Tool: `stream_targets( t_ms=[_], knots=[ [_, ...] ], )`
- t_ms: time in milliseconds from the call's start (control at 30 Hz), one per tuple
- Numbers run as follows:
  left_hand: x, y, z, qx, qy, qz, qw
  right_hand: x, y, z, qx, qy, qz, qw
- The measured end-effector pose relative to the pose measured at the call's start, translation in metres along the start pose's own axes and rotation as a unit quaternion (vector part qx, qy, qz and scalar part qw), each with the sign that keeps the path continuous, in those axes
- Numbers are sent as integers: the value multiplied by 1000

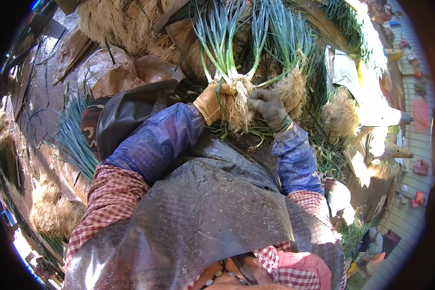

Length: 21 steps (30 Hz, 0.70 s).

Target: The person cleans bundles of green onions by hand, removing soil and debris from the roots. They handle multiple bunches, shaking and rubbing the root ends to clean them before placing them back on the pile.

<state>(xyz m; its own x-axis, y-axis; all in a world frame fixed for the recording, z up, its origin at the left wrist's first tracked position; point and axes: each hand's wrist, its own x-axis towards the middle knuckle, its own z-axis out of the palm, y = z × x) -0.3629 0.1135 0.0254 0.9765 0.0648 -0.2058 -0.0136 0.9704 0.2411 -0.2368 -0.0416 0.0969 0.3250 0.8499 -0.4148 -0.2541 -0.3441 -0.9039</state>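
My left hand [212, 101], in a tan glove, grips a bunch of green onions [227, 50] around the white stem bases. Their green leaves point away from me, and a tuft of pale roots [237, 105] hangs towards my apron. On the right side of these roots is my right hand [270, 108] in a dirty grey glove, its fingers curled. One onion stalk [273, 79] slants out just above its fingertips; whether the fingers pinch that stalk or some roots cannot be made out.
Another onion bundle with roots [291, 90] lies beyond my right hand. A dark apron [217, 206] covers my lap, with loose trimmings [257, 134] at its far edge. More onion leaves [76, 134] lie left, and a root pile [119, 25] at the far left.
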Motion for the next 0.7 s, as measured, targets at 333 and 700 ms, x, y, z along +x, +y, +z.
stream_targets(
  t_ms=[333, 700],
  knots=[
    [-1, -4, 7, 19, 52, -13, 998, 17, 30, -13, -238, 325, -289, 869],
    [3, -11, -8, -11, 50, -71, 996, -5, 86, -7, -279, 14, 13, 960]
  ],
)
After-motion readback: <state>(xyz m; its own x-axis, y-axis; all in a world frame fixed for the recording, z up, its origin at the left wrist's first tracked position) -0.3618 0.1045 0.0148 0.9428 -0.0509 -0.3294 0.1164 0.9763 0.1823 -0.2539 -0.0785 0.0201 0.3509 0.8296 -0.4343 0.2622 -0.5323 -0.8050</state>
